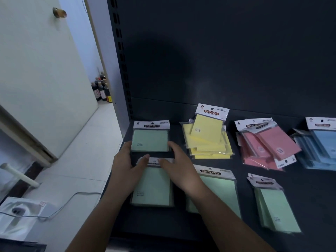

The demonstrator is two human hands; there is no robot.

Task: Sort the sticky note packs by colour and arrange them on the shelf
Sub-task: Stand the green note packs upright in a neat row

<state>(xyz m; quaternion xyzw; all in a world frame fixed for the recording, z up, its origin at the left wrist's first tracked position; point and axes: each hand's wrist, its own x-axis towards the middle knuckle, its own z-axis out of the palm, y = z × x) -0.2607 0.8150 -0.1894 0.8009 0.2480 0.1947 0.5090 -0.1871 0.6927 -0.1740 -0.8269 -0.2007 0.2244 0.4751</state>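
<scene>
On the shelf (318, 197), both thumbs rest on the header of the nearest green pack (151, 186). The left hand (123, 166) and right hand (181, 171) press nearly straight, spread fingers (172, 145) against the sides of the farther green pack (151, 140), labelled "STICKY NOTE". The yellow pile (209, 142) lies beyond.

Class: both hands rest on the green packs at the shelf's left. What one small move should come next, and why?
Probably slide the front green pack up against the back green pack, since the left hand and right hand reach across both. The yellow pile, pink pile and blue pile are each gathered; green lies in several separate spots.
</scene>
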